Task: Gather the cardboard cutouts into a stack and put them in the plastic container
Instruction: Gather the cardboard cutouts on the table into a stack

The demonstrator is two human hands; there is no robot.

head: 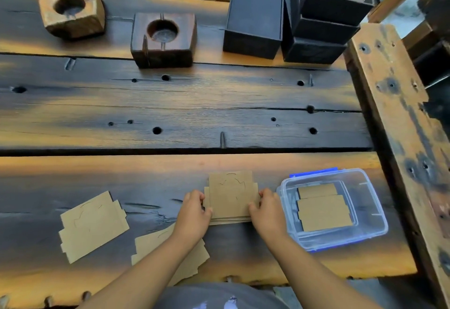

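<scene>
- The stack of cardboard cutouts [231, 196] lay flat on the worktop [170, 104], near the front edge, pinched between both hands.
- The left hand [193, 212] gripped the stack's left edge and the right hand [266, 207] its right edge; each grip was closed on the cardboard, fingers curled over the top.
- The plastic container [375, 213], open, stood just beside the stack on its right, so the right hand was the nearer one and the coming move looked to be a short carry rightward.
- The stack's long axis ran near-to-far, much like the cutouts in the container [323, 212].
- Count: one held stack of several sheets, number unclear; one loose pile at far left [93, 226]; another under the left forearm [187, 262]; at least two cutouts inside the container.
</scene>
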